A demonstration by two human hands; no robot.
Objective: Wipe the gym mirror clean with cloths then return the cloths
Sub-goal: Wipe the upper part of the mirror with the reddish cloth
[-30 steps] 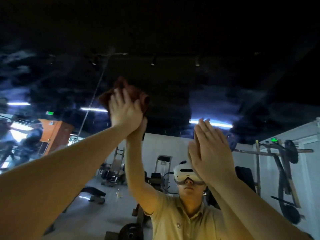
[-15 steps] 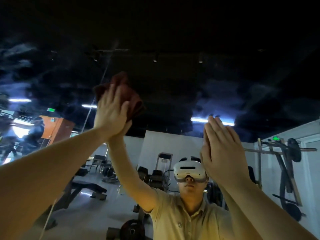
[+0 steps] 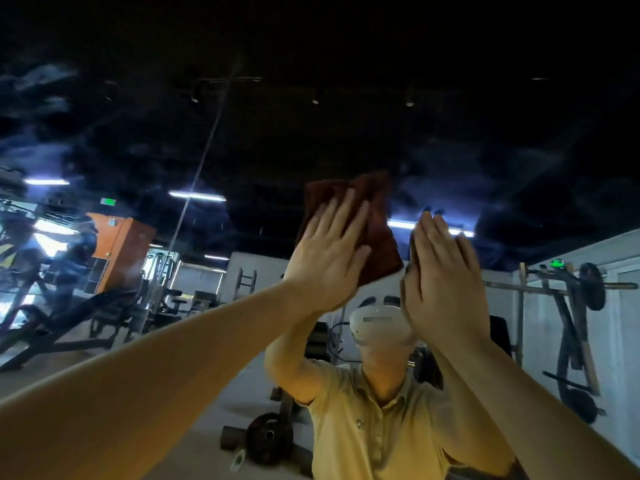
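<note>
Right, brown cloth (image 3: 379, 216) sits high on the mirror (image 3: 485, 133), left hand (image 3: 329, 261) pressing it flat, fingers straight and spread. Right hand (image 3: 443, 282) just beside, flat-palmed on the glass; any cloth beneath is hidden. Reflected green sign (image 3: 108, 201) is too blurred to read.

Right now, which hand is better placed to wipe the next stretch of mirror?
Left hand, probably: its flat palm presses the brown cloth on the mirror, cloth spreading past the fingertips. The right hand also lies flat on the glass, but only a dark edge of anything shows beside it.
</note>
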